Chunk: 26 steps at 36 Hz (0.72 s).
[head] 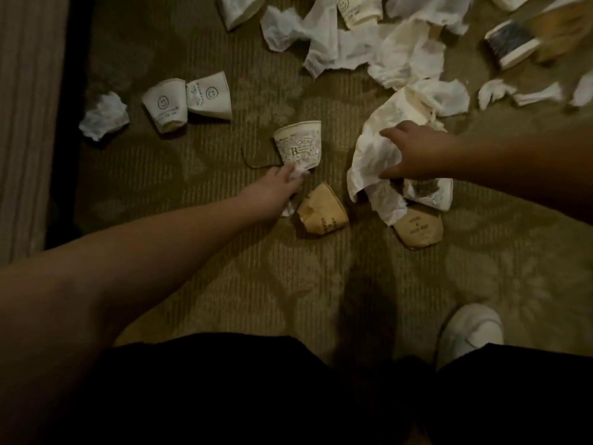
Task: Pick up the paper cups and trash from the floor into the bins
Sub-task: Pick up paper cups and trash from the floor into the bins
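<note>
Left hand [282, 184] clutches a crumpled tissue [296, 175] at the printed cup [300, 144]; adding the cup could spill the wad. At two o'clock, right hand [414, 152] grasps a loose napkin [369, 159]; trailing folds may snag cups beneath. No bins in view.

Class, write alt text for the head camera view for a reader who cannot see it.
Two hands reach down to a littered carpet: the left hand grips a crumpled tissue beside a printed paper cup, and the right hand grasps a large white napkin. More cups and tissues lie scattered around.
</note>
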Tool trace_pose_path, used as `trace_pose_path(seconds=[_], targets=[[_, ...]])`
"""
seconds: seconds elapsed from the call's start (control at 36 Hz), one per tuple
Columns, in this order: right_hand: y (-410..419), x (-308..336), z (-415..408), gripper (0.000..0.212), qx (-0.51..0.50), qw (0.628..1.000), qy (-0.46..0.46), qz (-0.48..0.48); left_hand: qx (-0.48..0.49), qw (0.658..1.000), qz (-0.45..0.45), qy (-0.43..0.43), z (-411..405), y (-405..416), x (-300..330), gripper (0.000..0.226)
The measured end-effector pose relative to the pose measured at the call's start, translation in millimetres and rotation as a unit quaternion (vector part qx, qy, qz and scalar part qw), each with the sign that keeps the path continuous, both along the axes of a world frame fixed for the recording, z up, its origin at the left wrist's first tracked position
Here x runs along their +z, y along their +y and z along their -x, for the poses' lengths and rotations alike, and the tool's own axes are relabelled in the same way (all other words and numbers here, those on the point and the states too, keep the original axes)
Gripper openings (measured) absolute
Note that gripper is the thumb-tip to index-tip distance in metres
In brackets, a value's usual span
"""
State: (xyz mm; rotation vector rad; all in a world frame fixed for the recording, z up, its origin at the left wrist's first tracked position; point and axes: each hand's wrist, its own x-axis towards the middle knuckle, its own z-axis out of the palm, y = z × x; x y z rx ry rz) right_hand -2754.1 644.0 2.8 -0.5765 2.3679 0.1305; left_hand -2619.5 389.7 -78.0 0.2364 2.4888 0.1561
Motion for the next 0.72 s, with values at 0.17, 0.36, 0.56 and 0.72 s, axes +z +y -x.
trace_pose_path(seconds=[0.17, 0.36, 0.56, 0.72], targets=[[-6, -20, -1, 0.102, 0.030, 0.999, 0.025, -0.001, 0.052, 0.998, -0.018, 0.032, -17, -1, -6, 0.057], [-24, -35, -4, 0.106, 0.025, 0.998, 0.048, -0.008, 0.229, 0.969, -0.090, -0.020, -37, 0, 10, 0.034], [-31, -61, -4, 0.069, 0.019, 0.999, 0.032, 0.000, 0.428, 0.883, -0.179, -0.067, -38, -2, 50, 0.031], [-22, -69, 11, 0.031, 0.025, 0.995, -0.031, 0.087, 0.488, 0.843, -0.217, -0.059, -16, 23, 75, 0.032]])
